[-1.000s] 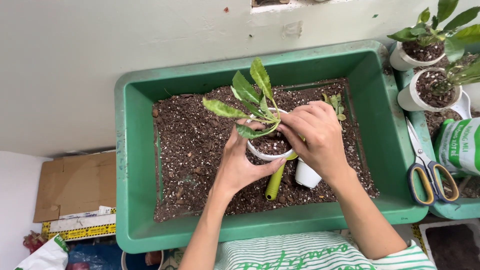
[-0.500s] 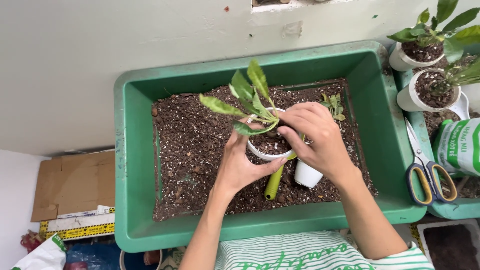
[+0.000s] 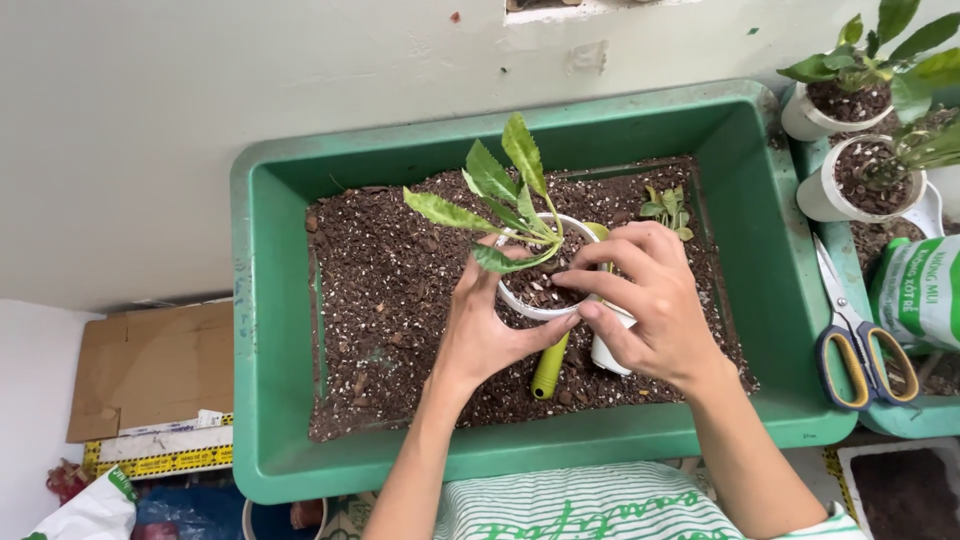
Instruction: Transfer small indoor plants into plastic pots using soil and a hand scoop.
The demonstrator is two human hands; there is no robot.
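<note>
Standing upright between both hands, seedling pot, stem seemingly vertical.

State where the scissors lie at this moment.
In the head view, the scissors with blue and yellow handles lie at the right, on the rim beside the green soil tray, below two white potted plants, next to a bag.

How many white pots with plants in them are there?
3. One white pot sits between the hands in the green tub; two potted plants stand at the right edge. Another white cup is partly hidden behind the right hand.
</note>
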